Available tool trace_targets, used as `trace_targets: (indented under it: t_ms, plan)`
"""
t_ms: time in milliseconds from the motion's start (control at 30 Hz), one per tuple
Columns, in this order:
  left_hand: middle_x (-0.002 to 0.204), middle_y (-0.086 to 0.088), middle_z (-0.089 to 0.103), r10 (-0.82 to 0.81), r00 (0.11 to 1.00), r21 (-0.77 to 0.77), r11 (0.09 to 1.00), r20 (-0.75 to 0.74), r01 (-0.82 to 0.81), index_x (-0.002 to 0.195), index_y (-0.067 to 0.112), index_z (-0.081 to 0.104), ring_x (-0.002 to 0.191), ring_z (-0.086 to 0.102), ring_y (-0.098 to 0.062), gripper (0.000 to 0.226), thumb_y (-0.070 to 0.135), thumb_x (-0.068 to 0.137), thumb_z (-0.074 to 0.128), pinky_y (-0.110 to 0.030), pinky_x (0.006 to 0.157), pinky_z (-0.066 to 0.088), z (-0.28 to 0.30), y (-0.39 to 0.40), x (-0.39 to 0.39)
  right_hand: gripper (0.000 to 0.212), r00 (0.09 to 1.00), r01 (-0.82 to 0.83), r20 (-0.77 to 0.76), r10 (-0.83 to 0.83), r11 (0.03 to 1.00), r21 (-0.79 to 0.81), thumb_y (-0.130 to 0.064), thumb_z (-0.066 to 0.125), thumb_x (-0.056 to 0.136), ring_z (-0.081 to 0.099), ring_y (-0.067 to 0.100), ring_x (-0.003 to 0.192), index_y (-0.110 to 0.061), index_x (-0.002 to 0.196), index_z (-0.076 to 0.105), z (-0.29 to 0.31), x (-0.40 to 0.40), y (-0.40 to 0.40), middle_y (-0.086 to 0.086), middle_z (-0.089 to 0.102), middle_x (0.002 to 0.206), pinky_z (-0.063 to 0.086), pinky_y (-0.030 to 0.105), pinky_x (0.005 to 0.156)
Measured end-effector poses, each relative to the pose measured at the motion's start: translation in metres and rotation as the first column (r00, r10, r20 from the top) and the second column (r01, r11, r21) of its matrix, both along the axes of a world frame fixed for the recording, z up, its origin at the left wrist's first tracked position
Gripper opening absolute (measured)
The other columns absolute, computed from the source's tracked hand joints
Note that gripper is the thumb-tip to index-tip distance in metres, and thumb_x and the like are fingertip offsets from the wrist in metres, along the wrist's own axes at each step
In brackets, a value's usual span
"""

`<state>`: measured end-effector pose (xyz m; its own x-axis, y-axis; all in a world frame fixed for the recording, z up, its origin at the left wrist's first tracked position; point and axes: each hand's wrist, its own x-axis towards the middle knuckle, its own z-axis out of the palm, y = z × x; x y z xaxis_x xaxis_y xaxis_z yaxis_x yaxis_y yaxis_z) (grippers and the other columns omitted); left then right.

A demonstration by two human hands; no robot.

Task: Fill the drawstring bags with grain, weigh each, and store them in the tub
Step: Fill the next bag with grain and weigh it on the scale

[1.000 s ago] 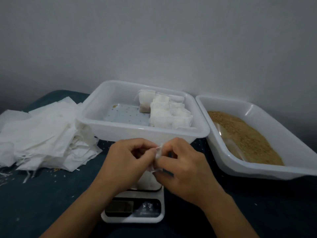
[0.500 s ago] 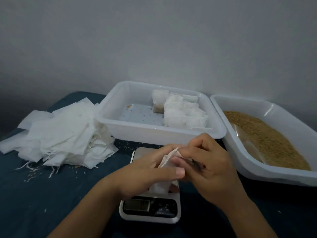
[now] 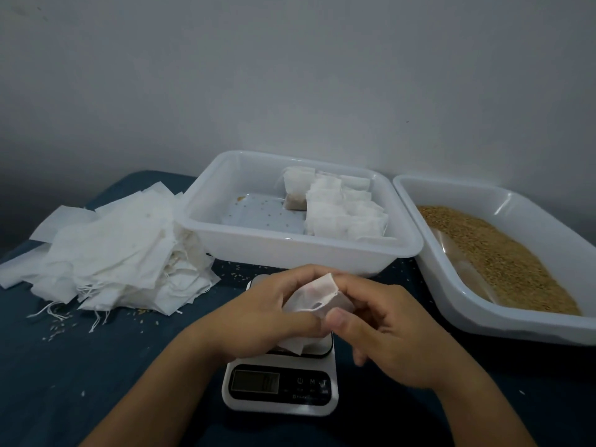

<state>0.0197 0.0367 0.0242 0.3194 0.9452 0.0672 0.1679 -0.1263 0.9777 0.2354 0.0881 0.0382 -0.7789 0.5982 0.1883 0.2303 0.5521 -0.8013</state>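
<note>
Drawstring bag [image 3: 314,296], limp, thin and light, sits low in the frame's centre above the scale [image 3: 281,387], pinched by both hands, left [image 3: 258,321] and right [image 3: 387,330], best gripped at its rim.

Bare cloth [image 3: 96,366] lies open left of the scale [image 3: 280,390]; tubs [image 3: 290,246] wall the far side.

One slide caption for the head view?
Both hands hold a drawstring bag above the scale.
</note>
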Motion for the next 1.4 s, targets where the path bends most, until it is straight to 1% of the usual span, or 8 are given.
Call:
trace_targets:
  t_ms: [200,400,633,733,833,967,1133,1400]
  plan:
    - [0.133,-0.009,0.067,-0.099,0.995,-0.035,0.995,-0.024,0.098,0.142,0.017,0.058,0.128,0.062,-0.028,0.05,0.016,0.094,0.071,-0.057,0.111,0.047,0.008,-0.001,-0.002,0.015,0.998,-0.063,-0.015,0.064,0.995,0.072,-0.044,0.053,0.107,0.073,0.016,0.063,-0.043,0.112,0.067,0.005,0.001,-0.002,-0.015,0.071,0.086,0.053,0.019,0.059]
    - [0.119,0.0,0.072,-0.13,0.962,0.008,0.991,-0.24,0.136,0.123,0.026,0.067,0.116,0.067,-0.021,0.032,0.026,0.092,0.074,-0.054,0.104,0.052,0.018,0.011,0.003,0.043,1.0,-0.008,0.013,0.004,0.963,0.271,-0.057,0.042,0.108,0.065,0.019,0.062,-0.027,0.103,0.072,0.015,0.005,-0.001,-0.004,0.067,0.075,0.051,0.041,0.056]
    - [0.085,0.014,0.067,0.089,0.989,0.107,0.991,-0.116,-0.076,0.095,0.034,0.069,0.077,0.061,-0.004,0.017,0.032,0.084,0.081,-0.021,0.07,0.049,0.013,0.031,0.02,0.037,0.966,0.258,-0.136,-0.222,0.878,0.402,-0.06,0.044,0.106,0.07,0.003,0.058,-0.036,0.105,0.072,0.036,0.029,0.012,-0.02,0.072,0.081,0.048,0.015,0.049]
    - [0.085,0.015,0.061,0.144,0.986,0.131,0.982,-0.079,-0.133,0.101,0.034,0.064,0.077,0.057,-0.004,0.022,0.033,0.088,0.082,-0.016,0.07,0.046,0.007,0.03,0.025,0.027,0.772,0.634,-0.24,-0.588,0.684,0.362,-0.063,0.055,0.097,0.071,-0.001,0.069,-0.043,0.11,0.068,0.042,0.057,0.043,-0.022,0.074,0.094,0.053,0.017,0.061]
    - [0.094,-0.001,0.065,0.156,0.987,0.108,0.983,-0.041,-0.151,0.108,0.033,0.06,0.081,0.058,-0.008,0.03,0.036,0.088,0.082,-0.026,0.074,0.05,0.002,0.028,0.029,0.028,0.488,0.79,0.099,-0.867,0.487,0.373,-0.05,0.064,0.096,0.061,0.002,0.083,-0.036,0.12,0.064,0.041,0.098,0.088,-0.015,0.072,0.108,0.049,0.031,0.08]
    - [0.099,0.001,0.071,0.187,0.982,0.109,0.977,-0.034,-0.183,0.11,0.04,0.057,0.084,0.069,-0.012,0.035,0.031,0.089,0.084,-0.018,0.074,0.056,-0.002,0.024,0.036,0.029,0.312,0.676,0.598,-0.738,0.615,0.407,-0.048,0.062,0.098,0.062,0.019,0.079,-0.02,0.103,0.069,0.025,0.119,0.117,-0.001,0.072,0.092,0.046,0.035,0.072]
    - [0.083,0.009,0.069,0.221,0.974,0.067,0.972,0.053,-0.224,0.11,0.043,0.06,0.068,0.068,-0.011,0.036,0.032,0.085,0.084,-0.02,0.064,0.056,-0.009,0.025,0.049,0.039,0.247,0.62,0.664,-0.706,0.641,0.452,-0.042,0.063,0.097,0.061,0.023,0.067,-0.014,0.07,0.063,0.019,0.117,0.127,0.003,0.065,0.069,0.043,0.034,0.06]
    - [0.072,0.005,0.052,0.157,0.985,-0.047,0.987,0.076,-0.154,0.102,0.035,0.069,0.064,0.045,-0.015,0.024,0.041,0.08,0.077,-0.024,0.05,0.04,-0.013,0.017,0.053,0.05,0.016,0.515,0.661,-0.75,0.573,0.637,-0.057,0.07,0.092,0.064,0.022,0.084,-0.011,0.112,0.069,0.074,0.146,0.144,0.001,0.066,0.093,0.056,0.037,0.081]
